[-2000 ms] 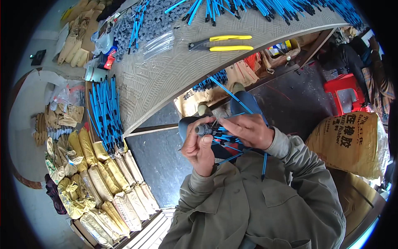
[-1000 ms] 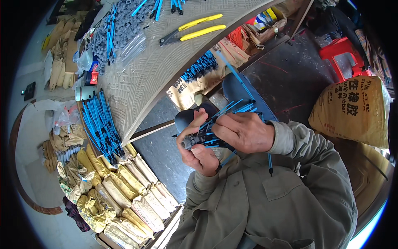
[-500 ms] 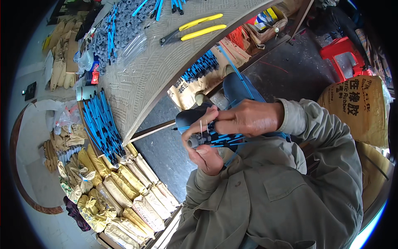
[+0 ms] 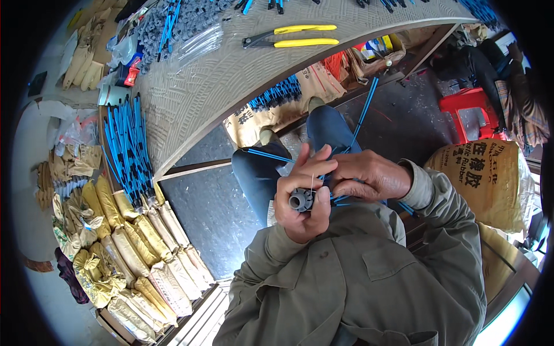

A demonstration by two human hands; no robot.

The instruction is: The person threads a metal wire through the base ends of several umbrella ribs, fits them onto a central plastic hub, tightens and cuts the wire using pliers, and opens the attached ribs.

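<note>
My left hand [image 4: 300, 213] is wrapped round a grey hollow plastic hub [image 4: 298, 201] with a notched rim, its round open end showing. From the hub, thin blue rods [image 4: 344, 199] with black fittings run out between my hands, above my lap. One long blue rod [image 4: 365, 112] slants up past my right knee, and another [image 4: 268, 154] points left. Upright beside the hub stands a thin silvery wire [image 4: 313, 181]. My right hand [image 4: 372, 177] is closed, its fingertips bunched against the rods just right of the hub; what they pinch is hidden.
On the curved table [image 4: 190, 95] lie yellow-handled pliers [image 4: 294, 36], a heap of grey parts [image 4: 190, 20] and clear strips [image 4: 199, 45]. Bundled blue rods [image 4: 128, 150] stand left, above gold packets [image 4: 144, 248]. A paper sack [image 4: 479, 179] and red stool [image 4: 470, 115] are right.
The whole view has shifted. My left hand has turned, bringing the hub's open end into sight, with its fingers lifted. My right fingertips sit lower along the rods; one wire shows instead of two.
</note>
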